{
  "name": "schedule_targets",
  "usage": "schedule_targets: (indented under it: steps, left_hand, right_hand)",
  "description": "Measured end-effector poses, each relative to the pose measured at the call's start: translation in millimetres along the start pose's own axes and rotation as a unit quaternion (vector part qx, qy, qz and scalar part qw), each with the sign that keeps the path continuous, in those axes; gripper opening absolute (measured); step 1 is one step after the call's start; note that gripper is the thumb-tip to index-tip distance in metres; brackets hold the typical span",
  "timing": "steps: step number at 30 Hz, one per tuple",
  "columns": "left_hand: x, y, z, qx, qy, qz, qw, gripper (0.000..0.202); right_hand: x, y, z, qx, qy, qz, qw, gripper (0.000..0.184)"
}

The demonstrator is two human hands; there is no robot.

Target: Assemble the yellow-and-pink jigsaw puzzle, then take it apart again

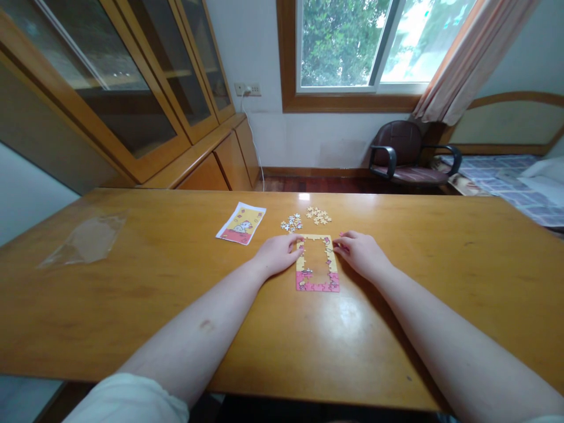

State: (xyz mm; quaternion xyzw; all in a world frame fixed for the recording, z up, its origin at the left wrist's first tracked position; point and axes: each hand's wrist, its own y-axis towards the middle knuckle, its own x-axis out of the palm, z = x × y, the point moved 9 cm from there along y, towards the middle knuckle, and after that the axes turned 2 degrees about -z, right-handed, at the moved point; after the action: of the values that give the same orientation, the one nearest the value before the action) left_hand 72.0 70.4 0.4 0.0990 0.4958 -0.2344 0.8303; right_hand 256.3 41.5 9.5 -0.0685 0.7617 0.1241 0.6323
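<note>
A jigsaw puzzle border (317, 288), yellow above and pink below, lies on the table around a bare middle. At its left edge rests my left hand (278, 254), thumb and forefinger apart and touching the upper left side. Close to the upper right side is my right hand (362, 254), its fingertips drawn together; whatever they hold is too small to make out. A bit of pink shows just behind those fingers. Beyond the border sit two small piles of loose puzzle pieces, one whitish pile (291, 222) and one yellowish pile (319, 215).
The picture card (241, 223) lies left of the pieces on the wooden table (176, 235). A clear plastic bag (86, 238) is at the far left. Past the table stand a glass-door cabinet (176, 135), an armchair (400, 150) and a bed (497, 182).
</note>
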Motion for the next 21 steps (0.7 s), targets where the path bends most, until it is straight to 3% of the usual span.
schedule_targets:
  steps: [6,12,21]
  left_hand:
    - [0.3,-0.1,0.5,0.0,-0.004,-0.001,1.0,0.039]
    - [0.1,0.0,0.9,-0.002,-0.005,-0.003,1.0,0.039]
    - [0.0,-0.1,-0.3,-0.002,-0.009,0.0,1.0,0.039]
  right_hand:
    - [-2.5,-0.6,8.3,0.03,0.033,0.007,0.999,0.016]
    - [-9.5,-3.6,13.9,0.093,-0.012,0.013,0.996,0.028]
    - [-4.4,-3.4,16.9,0.095,-0.014,-0.006,0.995,0.024]
